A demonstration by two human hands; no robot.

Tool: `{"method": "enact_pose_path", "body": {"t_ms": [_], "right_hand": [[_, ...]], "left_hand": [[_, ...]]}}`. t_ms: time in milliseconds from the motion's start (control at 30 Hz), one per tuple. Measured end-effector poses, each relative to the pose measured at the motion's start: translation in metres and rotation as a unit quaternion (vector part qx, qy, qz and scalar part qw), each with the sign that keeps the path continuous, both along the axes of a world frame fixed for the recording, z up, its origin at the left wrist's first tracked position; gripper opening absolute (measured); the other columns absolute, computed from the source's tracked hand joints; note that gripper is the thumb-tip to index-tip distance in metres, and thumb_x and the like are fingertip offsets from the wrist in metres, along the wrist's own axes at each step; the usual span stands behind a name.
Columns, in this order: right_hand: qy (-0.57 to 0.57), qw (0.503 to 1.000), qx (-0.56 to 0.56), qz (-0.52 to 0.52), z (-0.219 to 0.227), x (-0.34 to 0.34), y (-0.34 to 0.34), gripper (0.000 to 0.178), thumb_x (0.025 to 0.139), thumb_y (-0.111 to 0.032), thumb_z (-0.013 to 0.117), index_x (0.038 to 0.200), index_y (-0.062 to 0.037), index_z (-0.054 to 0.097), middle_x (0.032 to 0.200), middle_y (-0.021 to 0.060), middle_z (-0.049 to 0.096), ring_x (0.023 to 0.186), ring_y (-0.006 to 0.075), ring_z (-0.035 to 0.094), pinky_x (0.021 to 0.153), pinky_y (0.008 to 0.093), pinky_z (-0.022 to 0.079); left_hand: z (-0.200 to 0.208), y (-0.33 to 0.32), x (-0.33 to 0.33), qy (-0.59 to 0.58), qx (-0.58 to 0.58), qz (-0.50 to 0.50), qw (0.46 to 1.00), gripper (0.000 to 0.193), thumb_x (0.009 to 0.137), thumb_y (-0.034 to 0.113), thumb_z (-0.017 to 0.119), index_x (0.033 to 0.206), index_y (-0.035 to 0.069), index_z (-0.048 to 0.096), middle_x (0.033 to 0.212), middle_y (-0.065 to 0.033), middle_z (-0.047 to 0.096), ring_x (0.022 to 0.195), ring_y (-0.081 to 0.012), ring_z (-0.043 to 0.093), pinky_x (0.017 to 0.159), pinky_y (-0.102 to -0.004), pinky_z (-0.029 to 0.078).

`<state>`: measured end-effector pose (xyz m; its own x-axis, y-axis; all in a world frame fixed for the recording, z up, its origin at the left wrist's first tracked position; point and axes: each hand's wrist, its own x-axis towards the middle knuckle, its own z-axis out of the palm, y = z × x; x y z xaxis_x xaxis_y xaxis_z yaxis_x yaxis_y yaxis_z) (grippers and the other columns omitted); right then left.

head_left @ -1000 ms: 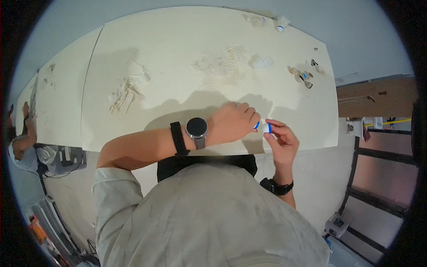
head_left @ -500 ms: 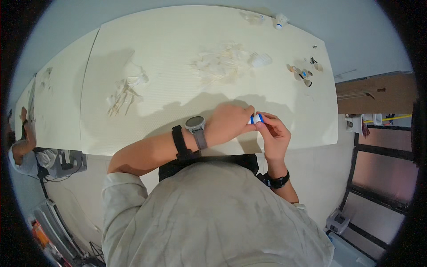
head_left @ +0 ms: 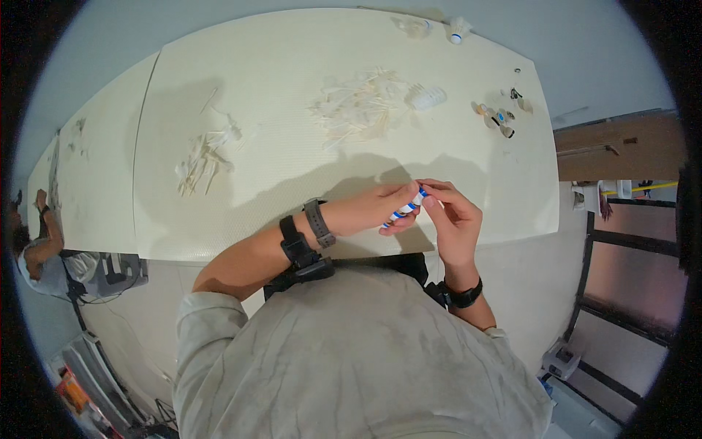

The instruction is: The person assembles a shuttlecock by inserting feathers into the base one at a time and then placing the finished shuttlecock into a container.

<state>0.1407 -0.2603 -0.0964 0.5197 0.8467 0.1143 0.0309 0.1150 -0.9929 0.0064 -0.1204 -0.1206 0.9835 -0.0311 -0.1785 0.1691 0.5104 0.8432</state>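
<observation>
Above the table's near edge, my two hands meet on a slim blue-and-white banded stick (head_left: pixel 401 211), whose exact kind I cannot make out. It slants from lower left to upper right. My left hand (head_left: pixel 373 210) is closed round its lower length, thumb on top and fingers curled beneath. With thumb and fingertips, my right hand (head_left: pixel 455 211) pinches the upper end, where a blue band shows. The fingers hide parts of the stick.
A pile of thin pale sticks (head_left: pixel 358 106) lies beyond my hands, beside a ribbed white cup (head_left: pixel 426 97). Another pile (head_left: pixel 205 162) is further left. Small loose parts (head_left: pixel 501 119) lie right; a shuttlecock (head_left: pixel 458 31) stands at the far edge. A person (head_left: pixel 45 249) works far left.
My left hand has turned and dropped slightly, so more of the banded stick shows, now slanting. My right hand keeps its pinch at the end.
</observation>
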Motion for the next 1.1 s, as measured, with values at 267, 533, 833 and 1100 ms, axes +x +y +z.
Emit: {"method": "enact_pose_path", "body": {"t_ms": [267, 533, 833, 1100], "right_hand": [[-0.217, 0.976, -0.014, 0.0, 0.006, -0.001, 0.004, 0.018, 0.085, 0.001, 0.077, 0.103, -0.0026, 0.075, 0.105, 0.0124, 0.076, 0.097, 0.0254, 0.068, 0.088, 0.0358, 0.052], [-0.239, 0.971, 0.013, -0.013, 0.0, 0.02, 0.007, 0.035, 0.097, -0.012, 0.063, 0.132, -0.0038, 0.062, 0.128, 0.0127, 0.066, 0.112, 0.0241, 0.061, 0.092, 0.0348, 0.049], [-0.142, 0.976, -0.093, -0.14, -0.005, 0.061, -0.011, 0.047, 0.103, -0.016, 0.055, 0.147, -0.0025, 0.045, 0.137, 0.0102, 0.059, 0.109, 0.0188, 0.061, 0.091, 0.0323, 0.048], [-0.287, 0.941, -0.175, 0.029, -0.018, 0.069, 0.0, 0.025, 0.094, -0.009, 0.067, 0.119, -0.0028, 0.067, 0.114, 0.0118, 0.069, 0.094, 0.0219, 0.066, 0.084, 0.0329, 0.052]], "left_hand": [[0.009, -0.012, -0.001, 0.026, 0.011, 0.055, 0.998, 0.061, 0.107, 0.063, 0.029, 0.097, 0.01, 0.056, 0.067, 0.001, 0.05, 0.049, -0.0074, 0.042, 0.047, -0.0245, 0.034], [0.014, -0.001, 0.002, -0.052, 0.431, 0.113, 0.894, 0.049, 0.103, 0.056, 0.048, 0.091, 0.01, 0.059, 0.062, -0.0024, 0.054, 0.05, -0.0153, 0.053, 0.047, -0.0292, 0.043], [-0.002, -0.001, -0.008, -0.199, 0.883, -0.021, 0.424, 0.028, 0.09, 0.031, 0.066, 0.089, 0.004, 0.062, 0.068, -0.0051, 0.061, 0.061, -0.0208, 0.064, 0.053, -0.0332, 0.052], [-0.007, 0.0, -0.003, -0.218, 0.873, -0.031, 0.436, 0.03, 0.089, 0.031, 0.066, 0.09, 0.001, 0.064, 0.069, -0.0058, 0.063, 0.062, -0.0216, 0.065, 0.054, -0.0321, 0.052]]}}
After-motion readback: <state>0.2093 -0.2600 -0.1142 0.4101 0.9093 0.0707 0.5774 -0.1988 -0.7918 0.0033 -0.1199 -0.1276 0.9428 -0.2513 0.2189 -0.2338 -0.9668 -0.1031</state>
